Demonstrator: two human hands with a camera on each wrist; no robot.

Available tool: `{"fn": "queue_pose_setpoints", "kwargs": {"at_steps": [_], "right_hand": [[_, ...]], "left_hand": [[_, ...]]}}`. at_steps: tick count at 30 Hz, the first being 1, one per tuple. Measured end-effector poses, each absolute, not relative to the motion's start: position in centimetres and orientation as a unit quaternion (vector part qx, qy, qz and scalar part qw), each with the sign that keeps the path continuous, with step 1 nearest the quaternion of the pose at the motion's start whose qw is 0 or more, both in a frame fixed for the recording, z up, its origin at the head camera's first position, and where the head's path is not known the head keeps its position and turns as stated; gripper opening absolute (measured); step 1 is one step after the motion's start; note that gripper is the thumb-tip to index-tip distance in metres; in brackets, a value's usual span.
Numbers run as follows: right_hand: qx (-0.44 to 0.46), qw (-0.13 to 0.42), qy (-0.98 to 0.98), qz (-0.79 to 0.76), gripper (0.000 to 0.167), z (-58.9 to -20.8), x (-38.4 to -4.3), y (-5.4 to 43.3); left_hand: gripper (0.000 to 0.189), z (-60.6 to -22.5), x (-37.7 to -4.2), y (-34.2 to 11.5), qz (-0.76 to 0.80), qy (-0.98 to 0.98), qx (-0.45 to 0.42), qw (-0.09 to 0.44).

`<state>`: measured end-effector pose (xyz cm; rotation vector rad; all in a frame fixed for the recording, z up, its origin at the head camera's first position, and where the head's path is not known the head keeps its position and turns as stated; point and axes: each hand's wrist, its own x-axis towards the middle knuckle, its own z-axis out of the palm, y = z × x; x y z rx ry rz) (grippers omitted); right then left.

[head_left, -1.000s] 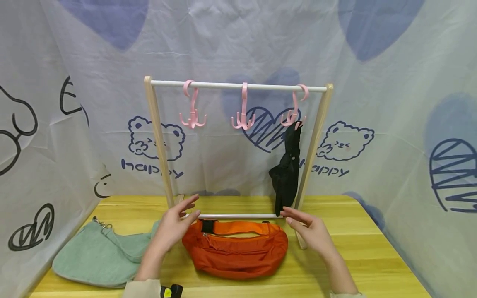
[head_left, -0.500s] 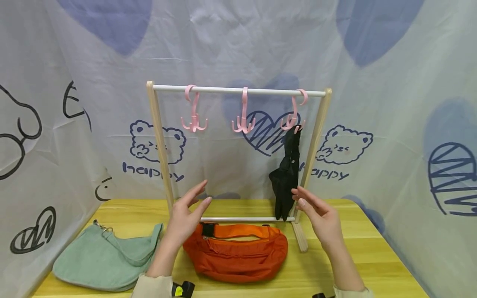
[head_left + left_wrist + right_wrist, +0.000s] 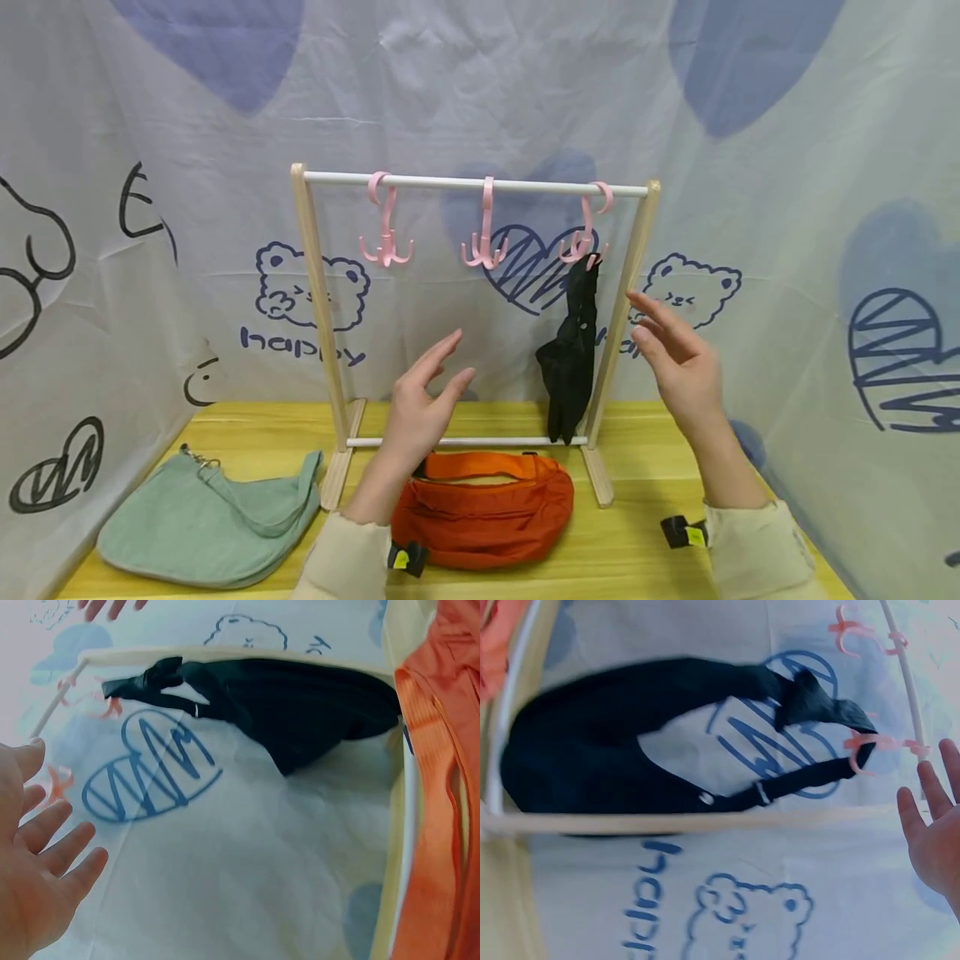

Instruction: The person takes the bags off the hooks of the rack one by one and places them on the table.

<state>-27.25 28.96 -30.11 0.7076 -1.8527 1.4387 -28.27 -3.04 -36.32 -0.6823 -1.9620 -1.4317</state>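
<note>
A black bag (image 3: 567, 375) hangs by its strap from the right pink hook (image 3: 581, 242) on a small rack. My right hand (image 3: 686, 371) is raised just right of the rack's right post, fingers extended and holding nothing. In front of the rack's middle, my left hand (image 3: 427, 408) is lifted with fingers spread, also holding nothing. Below it an orange waist bag (image 3: 483, 517) lies on the table, its left end partly hidden by the left forearm. The right wrist view shows the black bag's strap (image 3: 810, 776) looped over the pink hook.
The rack has a white top bar (image 3: 435, 181) and wooden posts. A left pink hook (image 3: 387, 242) and a middle pink hook (image 3: 486, 242) carry nothing. A green shoulder bag (image 3: 210, 525) lies at the left of the wooden table (image 3: 660, 467).
Both hands have risen and shifted to the right. The right hand has moved from beside the black bag's lower end to outside the right post. The bags have stayed put.
</note>
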Motion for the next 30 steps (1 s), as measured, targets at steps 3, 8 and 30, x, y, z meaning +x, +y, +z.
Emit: {"fn": "queue_pose_setpoints", "kwargs": {"at_steps": [3, 8, 30], "right_hand": [[0.287, 0.363, -0.718, 0.520, 0.044, -28.1, -27.8, 29.3], [0.307, 0.394, -0.721, 0.481, 0.045, -25.1, -28.9, 30.1], [0.336, 0.416, -0.803, 0.265, 0.052, -16.5, -34.1, 30.6]], "left_hand": [[0.051, -35.5, -28.7, -2.0, -0.541, -0.740, -0.269, 0.298], [0.051, -34.2, -29.3, -0.3, -0.540, -0.736, -0.288, 0.290], [0.050, -29.9, -32.4, 5.8, -0.574, -0.728, -0.286, 0.242]]}}
